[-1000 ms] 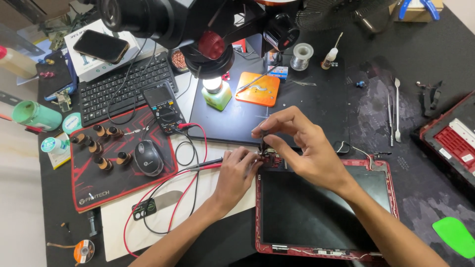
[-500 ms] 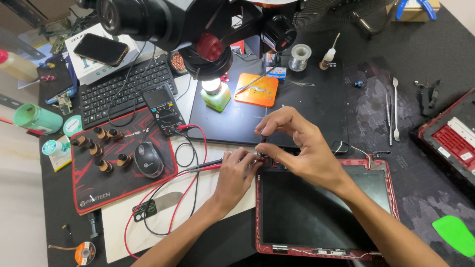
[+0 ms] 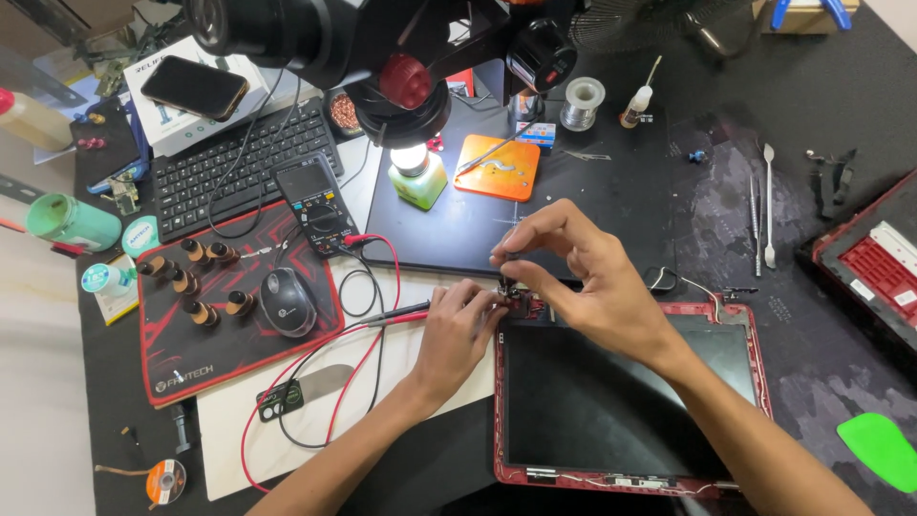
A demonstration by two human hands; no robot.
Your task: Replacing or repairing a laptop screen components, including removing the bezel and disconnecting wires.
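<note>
From the head camera, the left hand (image 3: 457, 330) holds two thin test probes (image 3: 406, 311) — one red, one black — with its grip closed around them, and their tips touch a small part (image 3: 521, 304) at the top left corner of the red laptop lid (image 3: 755, 382). That lid lies flat on the bench (image 3: 841, 124), just in front of the person, screen side up and dark. The right hand (image 3: 583, 287) hovers right over the same corner, thumb and first finger pinched close together; whether they grip something tiny there is too small to tell. The red and black wires (image 3: 315, 368) loop back across the white sheet (image 3: 239, 430) to the meter (image 3: 310, 196), which leans near the keyboard (image 3: 239, 167). To do this well, the probe tips should stay still on the little spot and not slide — I think a steady wrist resting on the bench helps. The loose wires could tug, so they need slack.
</note>
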